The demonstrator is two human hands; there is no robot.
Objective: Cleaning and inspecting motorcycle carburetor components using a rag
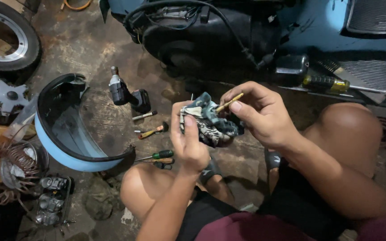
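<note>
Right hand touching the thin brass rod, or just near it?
Touching. The head view shows the right hand pinching the thin brass rod between its fingers, beside the rag in the left hand.

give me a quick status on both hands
Left hand bunched round patterned blue-grey rag. Right hand pinching thin brass-coloured rod against rag. Nothing blocking; screwdrivers on floor below.

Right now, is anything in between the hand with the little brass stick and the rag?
Nothing visible is. The right hand pinches the thin brass rod between thumb and fingers, and the rod's lower end looks to reach straight into the crumpled patterned rag. The left hand holds the rag from below. No tool or part sits between them.
</note>
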